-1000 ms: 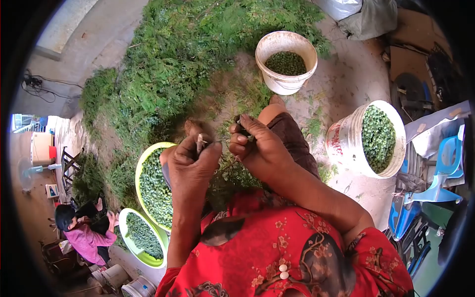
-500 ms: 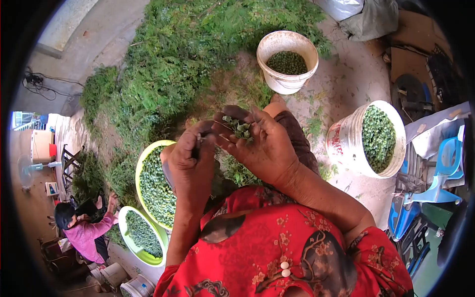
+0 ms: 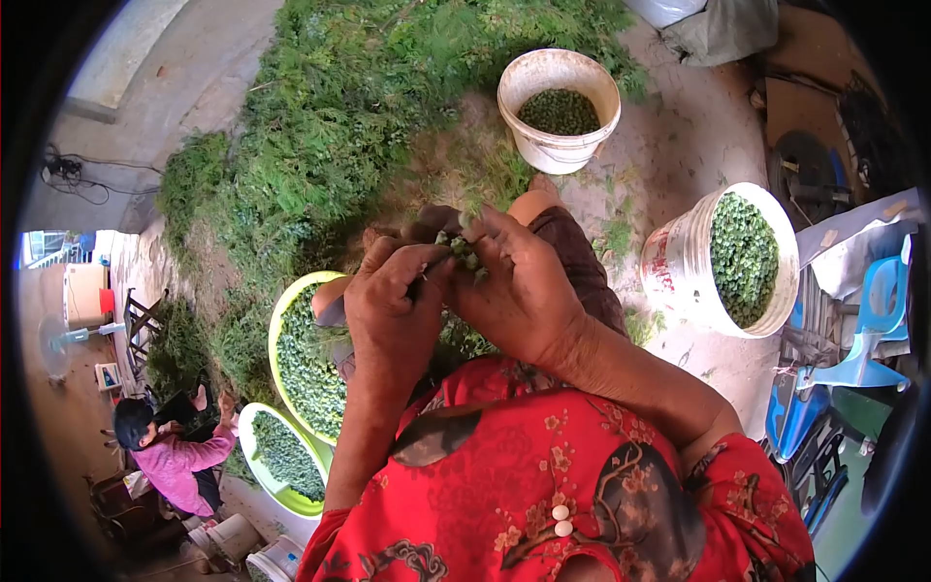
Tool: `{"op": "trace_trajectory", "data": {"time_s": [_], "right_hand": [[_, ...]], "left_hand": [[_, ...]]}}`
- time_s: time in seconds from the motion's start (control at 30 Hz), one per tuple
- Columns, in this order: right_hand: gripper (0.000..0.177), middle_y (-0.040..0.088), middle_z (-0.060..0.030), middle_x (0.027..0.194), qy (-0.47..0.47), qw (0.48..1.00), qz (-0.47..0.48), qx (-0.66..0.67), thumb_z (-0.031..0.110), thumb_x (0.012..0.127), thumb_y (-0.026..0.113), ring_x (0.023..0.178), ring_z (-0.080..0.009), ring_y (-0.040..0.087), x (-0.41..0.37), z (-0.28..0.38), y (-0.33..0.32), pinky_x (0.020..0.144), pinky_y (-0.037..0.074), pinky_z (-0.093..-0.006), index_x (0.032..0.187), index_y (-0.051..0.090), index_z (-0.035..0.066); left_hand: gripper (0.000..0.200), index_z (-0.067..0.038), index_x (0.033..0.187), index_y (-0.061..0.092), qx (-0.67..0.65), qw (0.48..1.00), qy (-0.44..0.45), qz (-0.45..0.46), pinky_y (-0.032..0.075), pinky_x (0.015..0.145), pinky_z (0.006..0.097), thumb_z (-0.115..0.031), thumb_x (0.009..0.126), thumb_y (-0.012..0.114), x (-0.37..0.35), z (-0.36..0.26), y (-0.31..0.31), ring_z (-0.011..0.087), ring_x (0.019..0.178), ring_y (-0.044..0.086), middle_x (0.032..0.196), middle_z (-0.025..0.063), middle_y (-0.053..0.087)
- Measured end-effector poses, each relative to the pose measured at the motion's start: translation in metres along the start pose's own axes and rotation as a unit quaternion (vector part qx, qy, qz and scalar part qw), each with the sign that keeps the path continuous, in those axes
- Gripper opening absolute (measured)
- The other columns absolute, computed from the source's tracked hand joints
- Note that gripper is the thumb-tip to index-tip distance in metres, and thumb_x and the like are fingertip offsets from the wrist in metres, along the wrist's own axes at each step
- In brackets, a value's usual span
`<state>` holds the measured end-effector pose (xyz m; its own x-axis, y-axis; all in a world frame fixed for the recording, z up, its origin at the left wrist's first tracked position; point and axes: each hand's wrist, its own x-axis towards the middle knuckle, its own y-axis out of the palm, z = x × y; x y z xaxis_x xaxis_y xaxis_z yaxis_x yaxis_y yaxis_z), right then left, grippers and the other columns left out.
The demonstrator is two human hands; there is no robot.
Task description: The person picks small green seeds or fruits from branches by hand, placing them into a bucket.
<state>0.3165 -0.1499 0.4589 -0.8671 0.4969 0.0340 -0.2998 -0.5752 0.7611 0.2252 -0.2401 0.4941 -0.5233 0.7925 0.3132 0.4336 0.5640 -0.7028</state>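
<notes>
Head view showed the right hand [image 3: 519,291] with fingers curled half-shut, cupping green buds [image 3: 464,250] so none spilled; the left hand [image 3: 393,310] had fingers pinched tight among them, near the basin [image 3: 272,339].

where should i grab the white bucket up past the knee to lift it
Probably grip the white bucket by its rim, from above on the near side: it stands upright and open, only part filled with green buds, so the lip is bare. No handle shows.
</notes>
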Motion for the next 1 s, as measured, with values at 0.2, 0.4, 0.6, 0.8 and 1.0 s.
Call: {"op": "trace_trajectory", "data": {"time_s": [0.2,0.4,0.6,0.8,1.0], "right_hand": [[0.023,0.053,-0.0066,0.108,0.089,0.979,-0.037,0.179,-0.001,0.088,0.046,0.102,-0.0145,0.051,0.005,0.002,0.000,0.091,0.043,-0.0291,0.110,0.050,0.001],[0.015,0.057,-0.0038,0.100,0.146,0.939,-0.064,0.306,0.008,0.091,0.051,0.096,-0.0144,0.054,0.004,-0.001,-0.004,0.085,0.046,-0.0303,0.105,0.053,0.005],[0.015,0.056,0.0002,0.086,0.179,0.963,-0.041,0.196,0.014,0.089,0.055,0.072,-0.0099,0.053,0.002,-0.004,-0.009,0.063,0.047,-0.0261,0.103,0.055,0.007],[0.007,0.057,-0.0015,0.079,0.231,0.915,-0.053,0.327,0.014,0.087,0.058,0.066,-0.0112,0.052,0.004,-0.004,-0.009,0.054,0.043,-0.0250,0.089,0.055,0.008],[0.025,0.055,-0.0033,0.072,0.197,0.955,-0.073,0.210,0.027,0.092,0.049,0.064,-0.0124,0.054,0.006,0.006,-0.005,0.054,0.045,-0.0261,0.098,0.055,0.003]], "left_hand": [[0.009,-0.002,0.082,0.060,-0.043,0.997,-0.051,-0.030,0.044,0.058,0.0306,-0.003,0.075,0.065,-0.001,-0.002,0.002,0.0219,0.065,0.058,0.072,0.0094,0.059],[0.008,-0.001,0.084,0.059,-0.131,0.984,-0.112,-0.047,0.042,0.057,0.0268,-0.004,0.078,0.064,-0.005,0.005,0.008,0.0162,0.061,0.055,0.070,0.0080,0.058],[0.010,-0.002,0.085,0.058,-0.064,0.992,-0.104,-0.031,0.040,0.054,0.0234,-0.010,0.082,0.063,-0.004,0.007,0.002,0.0093,0.059,0.051,0.068,0.0032,0.058],[0.012,-0.006,0.088,0.056,-0.443,0.836,-0.321,0.054,0.031,0.048,0.0167,-0.018,0.089,0.057,0.000,0.007,-0.008,0.0001,0.054,0.041,0.066,-0.0053,0.050],[0.014,-0.005,0.090,0.054,-0.425,0.857,-0.289,0.035,0.030,0.048,0.0157,-0.019,0.090,0.056,-0.004,0.013,-0.002,0.0003,0.054,0.039,0.067,-0.0056,0.051]]}}
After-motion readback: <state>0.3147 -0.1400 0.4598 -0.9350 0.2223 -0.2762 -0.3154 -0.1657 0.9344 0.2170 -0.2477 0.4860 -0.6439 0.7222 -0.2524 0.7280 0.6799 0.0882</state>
